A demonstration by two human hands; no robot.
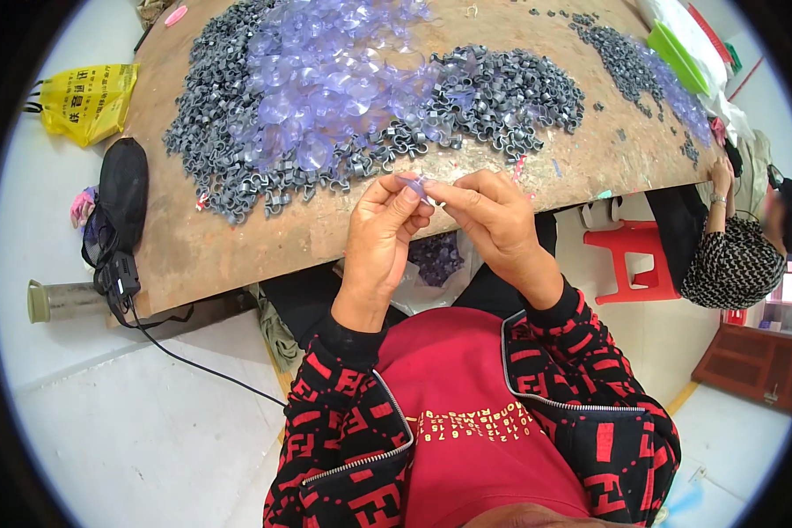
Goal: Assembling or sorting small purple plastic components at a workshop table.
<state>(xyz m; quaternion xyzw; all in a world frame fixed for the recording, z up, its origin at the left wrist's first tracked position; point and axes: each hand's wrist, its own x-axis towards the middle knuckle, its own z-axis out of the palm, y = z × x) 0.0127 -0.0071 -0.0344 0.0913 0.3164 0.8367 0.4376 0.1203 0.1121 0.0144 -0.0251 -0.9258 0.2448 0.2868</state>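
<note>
Above the table's near edge, my two hands meet fingertip to fingertip. My left hand (381, 231) pinches a small clear purple suction cup (416, 187) between thumb and fingers. The closed thumb and index finger of my right hand (493, 220) grip the same cup at its right side, and they partly hide it. Just beyond my hands lies a heap of clear purple suction cups (312, 84). Grey plastic clips (211, 106) are piled around its left and front, and another mound of grey clips (510, 92) sits to its right.
The worn wooden table (172, 255) curves around me. A yellow bag (88, 104), a black case (123, 189) with a cable and a lidded bottle (62, 302) are at the left. At the right, another person (739, 260) sits by a red stool (634, 260). An open bag (440, 264) with purple pieces lies below my hands.
</note>
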